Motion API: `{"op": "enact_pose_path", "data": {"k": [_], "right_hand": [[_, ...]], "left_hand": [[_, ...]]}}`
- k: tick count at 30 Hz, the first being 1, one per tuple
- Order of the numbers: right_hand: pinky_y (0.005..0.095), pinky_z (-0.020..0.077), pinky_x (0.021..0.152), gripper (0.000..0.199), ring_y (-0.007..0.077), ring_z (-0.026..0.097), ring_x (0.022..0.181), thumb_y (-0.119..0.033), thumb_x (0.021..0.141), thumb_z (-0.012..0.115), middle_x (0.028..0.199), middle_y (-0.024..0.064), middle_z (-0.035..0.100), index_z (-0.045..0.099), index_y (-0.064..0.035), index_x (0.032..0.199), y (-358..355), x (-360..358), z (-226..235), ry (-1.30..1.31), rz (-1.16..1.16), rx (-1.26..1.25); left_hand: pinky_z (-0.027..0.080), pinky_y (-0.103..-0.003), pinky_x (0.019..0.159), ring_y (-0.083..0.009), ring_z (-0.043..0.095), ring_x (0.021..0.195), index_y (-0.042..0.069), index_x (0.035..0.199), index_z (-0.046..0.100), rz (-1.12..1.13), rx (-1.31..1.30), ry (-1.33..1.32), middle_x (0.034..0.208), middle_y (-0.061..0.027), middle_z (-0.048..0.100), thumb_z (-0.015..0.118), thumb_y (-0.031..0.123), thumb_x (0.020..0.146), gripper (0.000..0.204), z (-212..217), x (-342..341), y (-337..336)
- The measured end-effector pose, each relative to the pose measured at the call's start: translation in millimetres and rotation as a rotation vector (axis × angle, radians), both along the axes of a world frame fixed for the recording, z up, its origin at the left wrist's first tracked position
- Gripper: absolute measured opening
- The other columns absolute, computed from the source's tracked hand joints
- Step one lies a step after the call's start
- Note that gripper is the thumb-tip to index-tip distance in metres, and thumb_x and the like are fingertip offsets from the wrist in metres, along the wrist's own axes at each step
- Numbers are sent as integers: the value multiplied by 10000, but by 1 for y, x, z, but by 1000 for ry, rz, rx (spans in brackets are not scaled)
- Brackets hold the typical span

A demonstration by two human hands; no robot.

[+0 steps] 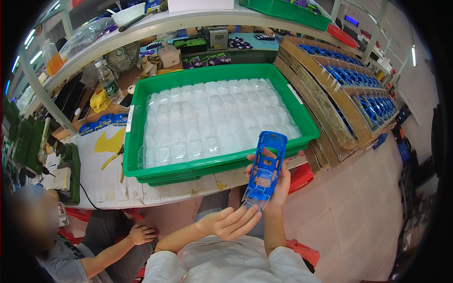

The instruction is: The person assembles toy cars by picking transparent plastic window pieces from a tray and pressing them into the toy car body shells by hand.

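Note:
A blue plastic toy car body (266,162) is tilted in front of me, its window openings showing through. My right hand (281,186) is closed round its right side, with fingertips showing at the left edge. At its lower end sits a clear plastic window piece (255,202), partly overlapping the shell. The fingers of my left hand (232,221) are pressed together on this clear piece; the thumb is hidden. Just beyond, a green tray (207,172) holds rows of similar clear pieces (211,145) on white film.
Cardboard trays of blue car bodies (365,78) lean at the right. On the left of the bench lie yellow-handled pliers (111,160), several blue car bodies (104,121) and a water bottle (108,82). A shelf (188,21) spans above. Another person's hand (141,234) rests at lower left.

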State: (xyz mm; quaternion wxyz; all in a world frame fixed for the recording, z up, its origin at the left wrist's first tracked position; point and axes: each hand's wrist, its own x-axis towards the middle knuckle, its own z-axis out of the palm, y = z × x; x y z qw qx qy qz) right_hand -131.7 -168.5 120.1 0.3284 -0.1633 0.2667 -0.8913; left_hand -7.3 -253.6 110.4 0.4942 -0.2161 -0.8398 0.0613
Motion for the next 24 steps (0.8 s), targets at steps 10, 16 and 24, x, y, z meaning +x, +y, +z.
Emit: {"op": "enact_pose_path", "data": {"k": [10,16,24], "right_hand": [[351,486,677,484,259,573,770,-351,879,256,1060,252,511,385,-15,1202,-5,1,-2,24,-136,117],[334,479,571,556,258,566,685,-441,830,306,1236,336,323,428,-27,1180,8,-9,-11,-100,143,-207],[352,483,488,621,294,574,594,-528,783,385,1207,345,335,448,-41,1162,18,-2,-11,32,285,-76]], "left_hand": [[344,-201,608,-100,512,748,104,941,622,1,110,64,924,6,635,629,178,730,224,-6,1,2],[379,-268,627,-152,549,746,70,901,560,-237,929,111,869,-45,636,599,-58,673,264,-3,6,-4],[426,-243,747,-138,549,829,-3,1005,504,-477,1837,66,861,-94,592,555,2,798,214,-9,-11,-6]]}}
